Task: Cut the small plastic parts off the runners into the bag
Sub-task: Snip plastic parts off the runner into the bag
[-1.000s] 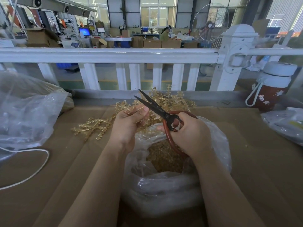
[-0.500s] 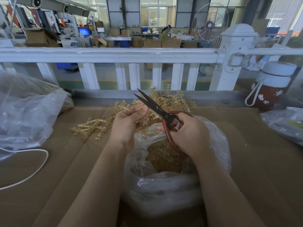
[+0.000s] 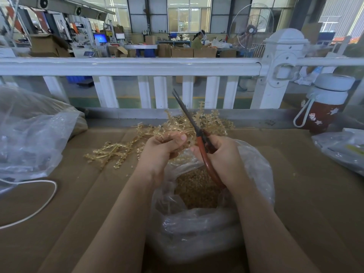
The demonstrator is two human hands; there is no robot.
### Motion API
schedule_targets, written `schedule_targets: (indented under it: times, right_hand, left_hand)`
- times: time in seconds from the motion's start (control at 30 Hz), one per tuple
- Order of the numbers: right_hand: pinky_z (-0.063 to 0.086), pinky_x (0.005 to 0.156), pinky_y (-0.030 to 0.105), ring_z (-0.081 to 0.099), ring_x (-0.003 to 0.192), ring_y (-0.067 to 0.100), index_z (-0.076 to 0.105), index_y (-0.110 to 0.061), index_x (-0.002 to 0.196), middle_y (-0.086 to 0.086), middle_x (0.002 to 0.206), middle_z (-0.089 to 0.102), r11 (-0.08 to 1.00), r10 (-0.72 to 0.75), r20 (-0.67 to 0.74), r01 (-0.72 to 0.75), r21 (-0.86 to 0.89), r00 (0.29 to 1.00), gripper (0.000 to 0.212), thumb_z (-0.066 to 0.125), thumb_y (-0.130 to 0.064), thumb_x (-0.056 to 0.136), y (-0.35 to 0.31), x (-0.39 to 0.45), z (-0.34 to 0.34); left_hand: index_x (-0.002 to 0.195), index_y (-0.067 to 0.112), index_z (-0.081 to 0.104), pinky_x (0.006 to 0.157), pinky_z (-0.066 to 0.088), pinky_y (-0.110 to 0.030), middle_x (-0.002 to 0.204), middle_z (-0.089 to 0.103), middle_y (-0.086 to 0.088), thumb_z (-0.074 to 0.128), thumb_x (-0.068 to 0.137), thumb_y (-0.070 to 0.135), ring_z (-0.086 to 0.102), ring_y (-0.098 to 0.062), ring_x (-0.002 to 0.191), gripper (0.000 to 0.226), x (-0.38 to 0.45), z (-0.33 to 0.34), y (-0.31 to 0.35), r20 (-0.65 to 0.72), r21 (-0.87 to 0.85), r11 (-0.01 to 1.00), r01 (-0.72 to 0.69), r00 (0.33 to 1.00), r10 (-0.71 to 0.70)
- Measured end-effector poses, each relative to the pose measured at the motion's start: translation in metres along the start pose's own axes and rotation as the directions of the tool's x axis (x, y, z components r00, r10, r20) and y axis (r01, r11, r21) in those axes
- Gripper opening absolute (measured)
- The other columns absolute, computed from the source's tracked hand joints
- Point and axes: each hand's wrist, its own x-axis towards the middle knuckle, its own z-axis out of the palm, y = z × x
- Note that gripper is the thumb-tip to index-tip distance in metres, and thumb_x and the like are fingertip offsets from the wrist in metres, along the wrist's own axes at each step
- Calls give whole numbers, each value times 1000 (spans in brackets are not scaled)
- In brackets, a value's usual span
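Head view: the left hand (image 3: 160, 149) is curled into a loose fist, thumb on top, pinching a translucent amber plastic runner (image 3: 177, 134) above the open clear plastic bag (image 3: 197, 229). The right hand (image 3: 222, 158) wraps the red handles of the dark-bladed scissors (image 3: 189, 119), blades nearly closed and pointing up and away. Cut amber parts (image 3: 197, 190) fill the bag. More amber runners (image 3: 116, 152) lie on the brown cardboard tabletop (image 3: 295, 194) just beyond.
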Motion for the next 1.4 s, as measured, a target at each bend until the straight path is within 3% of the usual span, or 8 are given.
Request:
schedule_targets:
  times: [0.07, 0.23, 0.4, 0.5, 0.67, 0.8, 1.0, 1.4]
  right_hand:
    - [51, 55, 13, 68, 64, 2, 69, -32, 74, -16, 70, 72, 1000, 6, 15, -6, -2, 1000, 16, 80, -27, 85, 0, 0, 0]
    - [48, 54, 10, 67, 65, 0, 69, -31, 76, -14, 73, 71, 1000, 7, 13, -7, 17, 1000, 16, 81, -25, 84, 0, 0, 0]
    - [48, 55, 10, 66, 65, 0, 69, -30, 76, -16, 70, 71, 1000, -3, 10, 3, -24, 1000, 14, 80, -29, 85, 0, 0, -1]
    - [51, 58, 13, 67, 72, -3, 70, -32, 80, -21, 75, 71, 998, 30, -23, -31, -61, 999, 21, 81, -50, 77, -1, 0, -1]
    - [43, 64, 17, 60, 80, -11, 64, -39, 92, -31, 81, 66, 952, -22, -31, 12, -306, 999, 66, 57, -94, 56, -2, -4, -8]
    - [33, 61, 8, 54, 83, -16, 57, -44, 96, -30, 81, 59, 897, -104, 5, 96, -432, 995, 55, 60, -89, 64, -2, -6, -8]
    - [32, 60, 8, 50, 77, -12, 59, -35, 95, -23, 84, 61, 824, -180, -7, 147, -547, 984, 54, 61, -83, 71, 1, -6, -11]
    - [45, 59, 17, 57, 68, 4, 62, -27, 84, -15, 73, 62, 769, -223, -60, 138, -624, 973, 50, 65, -76, 78, 2, -7, -10]
  left_hand:
    - [90, 8, 72, 75, 43, -28, 77, 70, 1, 77, 70, 28, 62, -8, 70, 29, -1, 1, 0, 13, 12, 1000, -7, 1000, 7]
    - [75, 18, 72, 80, 44, -32, 83, 65, -9, 79, 68, 30, 55, -22, 81, 15, -2, 2, 0, 8, -16, 999, -49, 999, 50]
    - [82, 14, 74, 70, 52, -20, 78, 72, -2, 75, 72, 27, 66, -12, 75, 16, 0, 2, 0, -17, -47, 995, -89, 996, 88]
    - [85, 13, 72, 69, 53, -19, 75, 71, 2, 74, 78, 18, 66, -8, 70, 9, 0, 1, 1, -47, -59, 988, -139, 990, 136]
    - [82, 17, 67, 61, 47, -14, 71, 65, 8, 66, 91, 6, 58, -2, 62, 14, 0, -1, 4, -99, -38, 972, -231, 969, 227]
    - [79, 16, 62, 59, 45, -10, 62, 60, 16, 60, 93, 0, 54, 2, 58, 22, -1, -1, 5, -68, 9, 957, -289, 955, 289]
    - [70, 31, 75, 67, 44, -20, 73, 69, 16, 57, 94, -2, 60, 2, 66, 45, -2, -3, 4, -38, 65, 953, -295, 954, 297]
    - [85, 12, 65, 60, 44, -9, 62, 58, 17, 59, 93, -1, 53, 2, 59, 16, -1, -3, 4, -15, 55, 950, -307, 951, 308]
